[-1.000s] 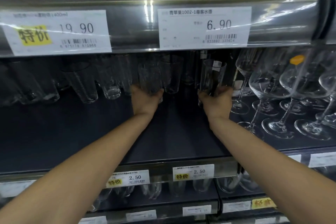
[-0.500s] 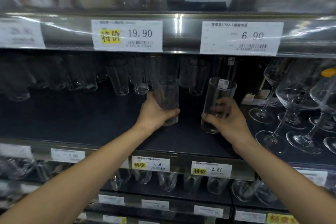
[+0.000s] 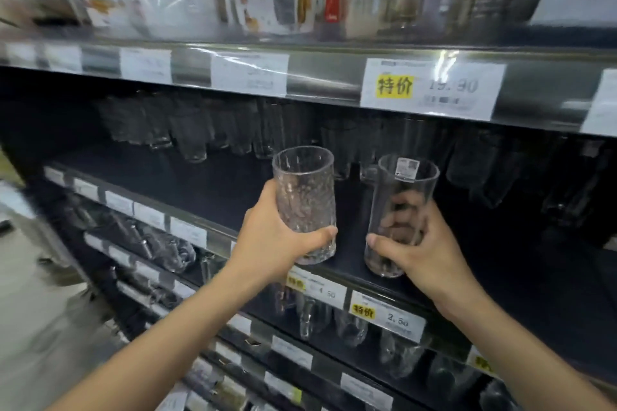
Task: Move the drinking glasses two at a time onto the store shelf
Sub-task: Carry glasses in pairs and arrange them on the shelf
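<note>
Position: head-worn, right in front of the dark shelf (image 3: 200, 183), a little above it.
Facing: forward and down, tilted against the shelf.
Range: close.
Views: one, wide-angle.

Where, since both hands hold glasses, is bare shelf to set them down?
Bare shelf board runs left of the textured glass, between the price-tag rail and the back row of glasses; also right of the smooth glass. The back is crowded.
</note>
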A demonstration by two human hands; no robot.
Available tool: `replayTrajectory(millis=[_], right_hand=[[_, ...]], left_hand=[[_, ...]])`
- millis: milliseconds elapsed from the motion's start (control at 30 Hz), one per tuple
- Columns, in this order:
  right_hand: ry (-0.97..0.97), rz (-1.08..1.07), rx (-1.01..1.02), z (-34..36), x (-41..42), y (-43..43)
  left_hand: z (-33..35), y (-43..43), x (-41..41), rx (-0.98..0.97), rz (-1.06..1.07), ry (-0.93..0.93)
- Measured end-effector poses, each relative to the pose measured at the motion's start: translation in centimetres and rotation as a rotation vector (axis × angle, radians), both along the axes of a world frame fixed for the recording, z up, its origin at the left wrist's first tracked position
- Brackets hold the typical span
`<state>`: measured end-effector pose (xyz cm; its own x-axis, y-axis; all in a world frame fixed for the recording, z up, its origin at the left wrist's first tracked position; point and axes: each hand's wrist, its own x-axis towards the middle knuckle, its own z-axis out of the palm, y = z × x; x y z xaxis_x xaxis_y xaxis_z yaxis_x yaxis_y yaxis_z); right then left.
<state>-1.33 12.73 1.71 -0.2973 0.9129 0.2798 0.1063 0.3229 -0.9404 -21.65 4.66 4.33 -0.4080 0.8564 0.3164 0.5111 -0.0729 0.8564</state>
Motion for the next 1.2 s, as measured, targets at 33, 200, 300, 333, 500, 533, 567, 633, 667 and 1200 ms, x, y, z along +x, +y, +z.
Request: replayTrajectory(millis=[33,200,300,333,500,533,567,633,667,1200], right_hand=[[0.009,0.033,-0.003,0.1,-1.3,-0.2],[0.047,0.194,-0.018,0.2,-8.0,-1.4],[0.058,0.26,-0.035,0.1,-12.3,-1.9],[0.063,0.28,-0.04,0.1,-13.8,-2.1],[0.083,0.364,-0.048,0.7,-22.6,-4.2],[0.084,0.371,-0.047,0.6,-24.5,-4.7],[0.081,0.376,-0.046,0.6,-26.5,-5.1],[0.059,0.383,-0.047,0.4,-30.2,-6.2],[0.05,0.38,-0.051,0.3,-32.0,-6.7],[0.044,0.19,-0.087,1.7,-52.1,-7.2]], left_hand=[[0.2,-0.8,-1.1,0.0,0.028,0.002],[0.7,-4.2,-6.4,0.003,0.144,-0.004],[0.7,-6.2,-10.0,-0.004,0.203,-0.023],[0.7,-6.9,-11.3,-0.005,0.222,-0.023],[0.8,-10.0,-18.9,-0.007,0.316,-0.015],[0.8,-10.6,-20.6,-0.005,0.325,-0.019],[0.8,-11.0,-22.4,-0.004,0.333,-0.022],[0.8,-11.8,-26.0,-0.001,0.34,-0.024],[0.8,-12.1,-27.9,-0.001,0.341,-0.02],[2.3,-10.7,-50.1,-0.045,0.25,0.002]])
